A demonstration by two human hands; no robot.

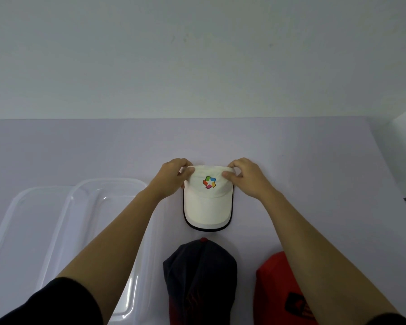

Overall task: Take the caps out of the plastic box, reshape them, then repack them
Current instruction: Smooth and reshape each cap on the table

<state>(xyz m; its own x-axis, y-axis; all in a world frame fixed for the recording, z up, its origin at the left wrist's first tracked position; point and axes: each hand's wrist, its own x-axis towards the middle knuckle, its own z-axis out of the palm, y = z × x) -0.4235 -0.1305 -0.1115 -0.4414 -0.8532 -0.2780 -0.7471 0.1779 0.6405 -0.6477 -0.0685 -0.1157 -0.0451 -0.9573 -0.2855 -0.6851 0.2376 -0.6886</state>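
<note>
Matt cloth cap (208, 207); glossy, likely plastic box (110, 180)

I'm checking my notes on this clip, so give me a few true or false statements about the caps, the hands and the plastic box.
1. The left hand and the right hand both pinch the white cap. True.
2. The white cap's brim points away from the person. False: the brim points toward the person, and the hands hold the far part of the crown.
3. The dark cap lies inside the clear plastic box. False: it lies on the table, to the right of the box.
4. The red cap lies to the right of the dark cap. True.
</note>
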